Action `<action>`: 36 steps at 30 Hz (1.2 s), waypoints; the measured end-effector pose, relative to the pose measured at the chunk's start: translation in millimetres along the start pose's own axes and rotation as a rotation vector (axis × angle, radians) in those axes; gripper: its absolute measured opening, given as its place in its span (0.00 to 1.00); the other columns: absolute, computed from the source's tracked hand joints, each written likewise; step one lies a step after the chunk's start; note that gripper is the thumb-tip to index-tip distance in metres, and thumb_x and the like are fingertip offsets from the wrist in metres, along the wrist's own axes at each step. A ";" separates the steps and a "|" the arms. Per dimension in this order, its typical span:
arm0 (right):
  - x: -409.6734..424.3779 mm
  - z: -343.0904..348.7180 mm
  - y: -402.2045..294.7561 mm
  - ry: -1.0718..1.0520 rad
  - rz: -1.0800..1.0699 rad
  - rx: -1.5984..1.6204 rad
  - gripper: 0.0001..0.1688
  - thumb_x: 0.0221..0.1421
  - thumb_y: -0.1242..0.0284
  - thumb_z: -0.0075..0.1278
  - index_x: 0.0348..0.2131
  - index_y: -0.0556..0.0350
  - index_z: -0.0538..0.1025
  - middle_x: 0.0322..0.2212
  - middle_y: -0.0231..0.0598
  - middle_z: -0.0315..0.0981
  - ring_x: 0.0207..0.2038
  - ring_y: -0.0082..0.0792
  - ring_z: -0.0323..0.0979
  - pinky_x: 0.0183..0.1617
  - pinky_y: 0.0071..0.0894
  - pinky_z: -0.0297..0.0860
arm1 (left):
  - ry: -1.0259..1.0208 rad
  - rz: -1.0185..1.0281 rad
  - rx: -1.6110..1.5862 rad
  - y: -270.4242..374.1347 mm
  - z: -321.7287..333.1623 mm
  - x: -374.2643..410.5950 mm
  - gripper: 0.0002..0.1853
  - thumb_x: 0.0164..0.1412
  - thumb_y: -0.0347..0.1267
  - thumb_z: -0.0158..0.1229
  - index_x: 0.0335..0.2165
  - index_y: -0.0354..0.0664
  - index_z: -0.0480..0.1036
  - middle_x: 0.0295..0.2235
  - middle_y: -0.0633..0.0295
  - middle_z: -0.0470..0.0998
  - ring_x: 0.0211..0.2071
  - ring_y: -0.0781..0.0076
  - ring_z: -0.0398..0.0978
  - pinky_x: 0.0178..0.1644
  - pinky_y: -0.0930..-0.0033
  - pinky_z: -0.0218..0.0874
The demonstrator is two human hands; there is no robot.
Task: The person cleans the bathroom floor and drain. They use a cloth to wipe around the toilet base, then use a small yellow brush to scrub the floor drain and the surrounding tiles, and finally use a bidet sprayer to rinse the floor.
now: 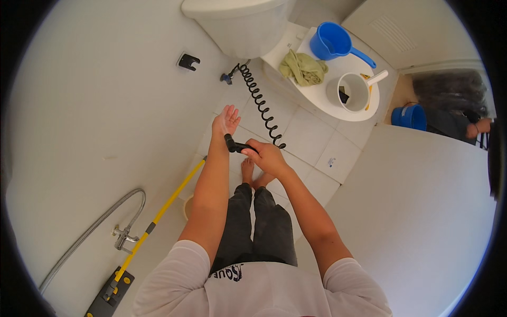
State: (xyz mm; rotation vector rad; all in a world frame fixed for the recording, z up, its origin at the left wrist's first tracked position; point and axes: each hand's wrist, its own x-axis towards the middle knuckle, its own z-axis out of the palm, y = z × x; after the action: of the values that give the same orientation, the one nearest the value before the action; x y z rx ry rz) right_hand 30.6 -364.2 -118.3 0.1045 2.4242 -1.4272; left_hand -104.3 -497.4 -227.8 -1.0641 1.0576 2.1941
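Note:
My right hand grips the handle of a black bidet sprayer, its head turned toward my other palm. Water streams from it onto my left hand, which is turned palm up with fingers apart and holds nothing. From the sprayer's handle end, a black coiled hose runs up to a small valve on the wall. On that wall, above and to the left of my hands, a black sprayer holder has nothing in it.
A toilet tank stands ahead; its closed lid bears a blue dipper, a green cloth and a white dipper. At left are a yellow-handled flat mop and a metal tap. Beyond the doorway: a blue bucket and a person's hand.

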 end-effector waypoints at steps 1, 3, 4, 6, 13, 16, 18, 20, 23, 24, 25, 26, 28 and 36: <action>0.6 1.8 -5.2 0.019 -0.006 -0.004 0.19 0.51 0.53 0.42 0.30 0.49 0.69 0.16 0.39 0.67 0.22 0.43 0.67 0.24 0.36 0.61 | -0.011 0.001 -0.083 5.7 -11.6 7.4 0.15 0.58 0.31 0.45 0.43 0.36 0.62 0.42 0.53 0.67 0.44 0.60 0.65 0.48 0.58 0.61; 0.5 2.5 -9.9 0.069 0.002 -0.018 0.19 0.51 0.53 0.42 0.30 0.49 0.69 0.16 0.39 0.67 0.22 0.43 0.67 0.25 0.36 0.61 | -0.044 -0.016 -0.243 16.0 -20.1 14.5 0.16 0.58 0.31 0.45 0.45 0.36 0.61 0.42 0.53 0.67 0.46 0.59 0.64 0.48 0.58 0.60; 0.1 -0.3 -8.2 0.081 0.039 0.004 0.20 0.51 0.53 0.42 0.30 0.49 0.69 0.17 0.39 0.67 0.23 0.43 0.67 0.25 0.36 0.61 | 0.010 0.018 -0.323 14.2 -18.0 12.2 0.17 0.58 0.29 0.44 0.46 0.34 0.59 0.42 0.52 0.66 0.46 0.57 0.63 0.49 0.57 0.60; -1.5 -4.4 -6.1 0.101 0.108 0.051 0.20 0.50 0.53 0.42 0.29 0.49 0.69 0.17 0.39 0.68 0.23 0.43 0.67 0.25 0.36 0.61 | -0.048 -0.004 -0.397 20.3 -13.0 12.7 0.16 0.58 0.27 0.44 0.45 0.33 0.59 0.43 0.52 0.65 0.45 0.56 0.64 0.49 0.57 0.61; -5.8 -1.8 2.6 -0.109 0.084 -0.101 0.27 0.50 0.46 0.36 0.28 0.51 0.68 0.17 0.43 0.68 0.26 0.47 0.68 0.27 0.42 0.62 | -0.009 -0.022 -0.154 31.5 -30.6 16.2 0.17 0.56 0.28 0.46 0.45 0.36 0.60 0.45 0.53 0.62 0.46 0.56 0.62 0.49 0.59 0.59; -9.5 -0.4 12.9 -0.109 0.104 -0.247 0.28 0.49 0.45 0.36 0.27 0.51 0.68 0.17 0.41 0.68 0.25 0.45 0.68 0.26 0.42 0.62 | 0.200 0.026 0.115 25.1 -77.4 2.6 0.20 0.55 0.35 0.48 0.47 0.45 0.60 0.43 0.59 0.63 0.41 0.61 0.62 0.42 0.61 0.58; -17.5 0.5 24.9 -0.109 0.061 -0.327 0.28 0.49 0.45 0.36 0.26 0.51 0.68 0.16 0.40 0.67 0.24 0.44 0.68 0.24 0.40 0.61 | 0.328 -0.015 0.200 18.7 -115.8 -19.4 0.21 0.54 0.38 0.50 0.47 0.49 0.61 0.41 0.62 0.64 0.38 0.63 0.61 0.36 0.64 0.56; -24.5 0.6 22.4 -0.133 0.004 -0.379 0.29 0.49 0.44 0.34 0.25 0.50 0.68 0.16 0.39 0.68 0.24 0.43 0.68 0.24 0.41 0.62 | 0.389 -0.016 0.280 19.7 -177.4 -50.2 0.23 0.54 0.34 0.49 0.50 0.46 0.60 0.42 0.60 0.64 0.34 0.64 0.62 0.36 0.65 0.59; -36.4 -10.2 21.8 -0.116 -0.040 -0.426 0.29 0.49 0.44 0.33 0.26 0.51 0.67 0.17 0.39 0.68 0.24 0.43 0.68 0.24 0.41 0.62 | 0.509 -0.038 0.490 19.3 -248.1 -119.8 0.17 0.50 0.39 0.53 0.39 0.46 0.66 0.30 0.65 0.65 0.25 0.72 0.60 0.24 0.76 0.54; -39.8 -13.9 15.0 -0.121 -0.055 -0.417 0.29 0.49 0.44 0.33 0.26 0.51 0.67 0.17 0.39 0.68 0.24 0.44 0.68 0.25 0.42 0.62 | 0.514 0.082 0.528 21.8 -284.1 -145.3 0.14 0.50 0.42 0.53 0.33 0.48 0.66 0.26 0.68 0.62 0.22 0.74 0.58 0.21 0.75 0.51; -46.0 -21.8 19.9 -0.109 -0.035 -0.428 0.30 0.49 0.44 0.33 0.27 0.51 0.68 0.17 0.40 0.67 0.24 0.44 0.68 0.25 0.42 0.62 | 0.515 0.048 0.637 23.1 -287.2 -170.2 0.14 0.50 0.42 0.53 0.33 0.48 0.66 0.26 0.68 0.62 0.22 0.75 0.58 0.21 0.74 0.51; -50.1 -28.6 21.0 -0.077 -0.039 -0.425 0.30 0.49 0.44 0.33 0.26 0.51 0.68 0.17 0.40 0.68 0.25 0.44 0.69 0.25 0.41 0.62 | 0.522 0.032 0.739 31.3 -287.5 -194.8 0.14 0.50 0.43 0.52 0.34 0.49 0.66 0.26 0.69 0.62 0.23 0.76 0.58 0.21 0.73 0.51; -54.3 -47.3 12.9 -0.126 0.014 -0.405 0.30 0.49 0.43 0.33 0.26 0.51 0.68 0.18 0.40 0.69 0.26 0.44 0.69 0.25 0.41 0.62 | 0.595 0.076 0.932 48.7 -308.8 -233.3 0.14 0.51 0.44 0.50 0.34 0.49 0.66 0.25 0.70 0.62 0.23 0.77 0.59 0.21 0.74 0.51; -49.8 -112.6 18.1 -0.127 0.082 -0.236 0.29 0.52 0.46 0.34 0.28 0.51 0.71 0.20 0.44 0.69 0.25 0.41 0.69 0.28 0.36 0.62 | 0.412 0.031 0.964 136.8 -259.6 -270.0 0.20 0.52 0.42 0.48 0.40 0.41 0.67 0.35 0.62 0.71 0.34 0.74 0.67 0.36 0.72 0.56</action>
State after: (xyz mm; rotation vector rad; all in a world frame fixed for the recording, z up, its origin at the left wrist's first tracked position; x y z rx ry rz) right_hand 54.7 -253.2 -67.5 0.0551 2.4327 -1.0709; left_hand 73.2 -809.3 -54.1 -1.0046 2.0088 1.1770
